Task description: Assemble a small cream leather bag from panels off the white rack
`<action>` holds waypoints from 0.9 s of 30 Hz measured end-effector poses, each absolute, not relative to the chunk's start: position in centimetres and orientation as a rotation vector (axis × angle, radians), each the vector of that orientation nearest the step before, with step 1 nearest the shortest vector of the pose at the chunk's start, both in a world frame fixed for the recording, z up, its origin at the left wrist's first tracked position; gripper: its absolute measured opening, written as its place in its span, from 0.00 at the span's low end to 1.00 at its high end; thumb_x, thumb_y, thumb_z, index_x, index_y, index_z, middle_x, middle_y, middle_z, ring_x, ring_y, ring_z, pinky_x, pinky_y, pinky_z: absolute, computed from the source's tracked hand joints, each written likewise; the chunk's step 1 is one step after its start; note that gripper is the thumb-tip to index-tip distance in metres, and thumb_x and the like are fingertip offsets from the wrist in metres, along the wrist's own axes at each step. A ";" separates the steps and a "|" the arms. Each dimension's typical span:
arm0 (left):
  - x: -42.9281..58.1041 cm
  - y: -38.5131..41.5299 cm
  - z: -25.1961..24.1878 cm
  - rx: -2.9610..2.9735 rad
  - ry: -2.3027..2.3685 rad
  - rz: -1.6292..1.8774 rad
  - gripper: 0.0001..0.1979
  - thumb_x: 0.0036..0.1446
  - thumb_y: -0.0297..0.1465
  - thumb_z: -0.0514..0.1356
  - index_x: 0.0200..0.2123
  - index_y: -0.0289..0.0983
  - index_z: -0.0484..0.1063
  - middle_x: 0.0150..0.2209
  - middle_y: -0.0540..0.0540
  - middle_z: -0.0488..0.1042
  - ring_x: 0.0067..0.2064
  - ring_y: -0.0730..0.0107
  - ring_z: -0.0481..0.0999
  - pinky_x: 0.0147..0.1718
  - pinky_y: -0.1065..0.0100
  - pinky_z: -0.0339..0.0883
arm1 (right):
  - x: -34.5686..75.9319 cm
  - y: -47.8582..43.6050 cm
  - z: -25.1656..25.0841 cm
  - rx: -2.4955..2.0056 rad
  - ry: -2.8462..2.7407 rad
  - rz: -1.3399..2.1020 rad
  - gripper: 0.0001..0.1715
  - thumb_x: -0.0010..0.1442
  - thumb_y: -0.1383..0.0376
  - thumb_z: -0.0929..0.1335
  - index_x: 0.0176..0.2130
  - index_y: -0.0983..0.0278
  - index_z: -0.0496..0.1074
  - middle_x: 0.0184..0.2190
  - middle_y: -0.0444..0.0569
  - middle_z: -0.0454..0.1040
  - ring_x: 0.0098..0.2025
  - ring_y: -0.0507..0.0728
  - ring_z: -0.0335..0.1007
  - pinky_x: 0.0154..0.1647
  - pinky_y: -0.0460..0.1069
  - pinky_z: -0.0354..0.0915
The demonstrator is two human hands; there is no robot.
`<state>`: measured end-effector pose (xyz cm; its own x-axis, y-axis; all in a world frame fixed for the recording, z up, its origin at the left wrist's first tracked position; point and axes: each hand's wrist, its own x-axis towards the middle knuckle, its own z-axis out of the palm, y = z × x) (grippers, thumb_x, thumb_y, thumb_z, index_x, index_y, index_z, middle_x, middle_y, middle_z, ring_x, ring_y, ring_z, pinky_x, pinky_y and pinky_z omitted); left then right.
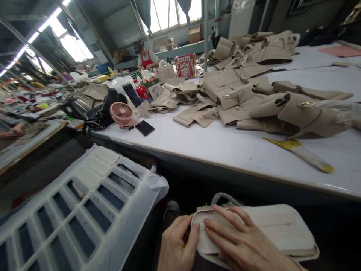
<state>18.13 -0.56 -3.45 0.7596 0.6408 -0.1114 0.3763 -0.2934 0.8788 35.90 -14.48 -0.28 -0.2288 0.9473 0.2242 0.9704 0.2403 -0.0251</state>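
Observation:
A cream leather bag piece (270, 229) lies flat on my lap below the table edge. My right hand (239, 241) rests on top of its left end, fingers stretched out flat and pressing it down. My left hand (176, 246) grips the rounded left edge of the same piece, thumb on top and fingers curled beneath. A clear plastic loop (222, 197) sticks up behind the piece.
A white plastic crate (81, 210) stands at my left. On the white table (225, 146) lie several beige bag parts (284, 109), a yellow-tipped tool (304, 153), a black phone (144, 128) and a pink fan (122, 114). A person in red (145, 56) works far back.

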 end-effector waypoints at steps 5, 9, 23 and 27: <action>17.8 -1.4 -3.4 2.200 0.846 0.332 0.15 0.66 0.36 0.51 0.34 0.37 0.76 0.31 0.43 0.72 0.33 0.66 0.73 0.35 0.69 0.62 | 34.9 -14.6 -0.5 -1.815 -2.148 -0.239 0.16 0.67 0.61 0.63 0.52 0.60 0.71 0.54 0.37 0.72 0.48 0.57 0.66 0.48 0.56 0.56; 17.8 -1.5 -3.8 2.384 0.859 0.291 0.18 0.67 0.34 0.48 0.26 0.37 0.69 0.28 0.44 0.71 0.30 0.69 0.73 0.31 0.68 0.57 | 34.5 -14.9 -1.1 -1.848 -2.065 -0.159 0.13 0.67 0.61 0.63 0.49 0.60 0.71 0.54 0.39 0.72 0.46 0.58 0.64 0.46 0.58 0.53; 18.9 -0.8 -1.5 2.360 1.027 0.088 0.25 0.67 0.41 0.47 0.19 0.37 0.59 0.19 0.48 0.66 0.21 0.72 0.63 0.25 0.67 0.48 | 34.7 -14.7 -2.1 -1.846 -1.909 0.127 0.15 0.62 0.61 0.69 0.49 0.58 0.67 0.48 0.38 0.72 0.46 0.57 0.61 0.44 0.57 0.49; 17.9 -0.3 -2.5 1.795 1.006 0.099 0.26 0.63 0.49 0.51 0.21 0.36 0.61 0.18 0.52 0.61 0.23 0.74 0.61 0.25 0.71 0.53 | 34.7 -14.8 -2.5 -1.832 -1.889 0.172 0.14 0.61 0.61 0.70 0.47 0.58 0.67 0.48 0.38 0.71 0.45 0.57 0.61 0.44 0.57 0.49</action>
<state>17.88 -0.26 -2.50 0.6458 0.6680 -0.3697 0.5832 -0.1190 0.8036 34.72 -14.78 -2.51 0.0294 0.9649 0.2611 0.9018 0.0870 -0.4233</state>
